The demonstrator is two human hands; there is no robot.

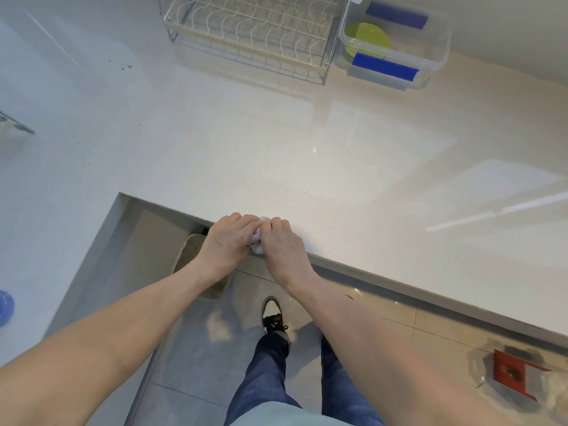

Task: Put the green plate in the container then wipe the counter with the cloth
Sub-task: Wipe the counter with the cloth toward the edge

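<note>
The green plate lies inside the clear plastic container with blue handles at the far right of the white counter. At the counter's near edge, my left hand and my right hand are pressed together around a small bunched white cloth. Only a sliver of the cloth shows between the fingers. Both hands are closed on it, knuckles up.
A wire dish rack stands at the back, left of the container. A metal object pokes in at the left edge and a blue item lies lower left. Below the counter are a bin, my shoe and a red object on the floor.
</note>
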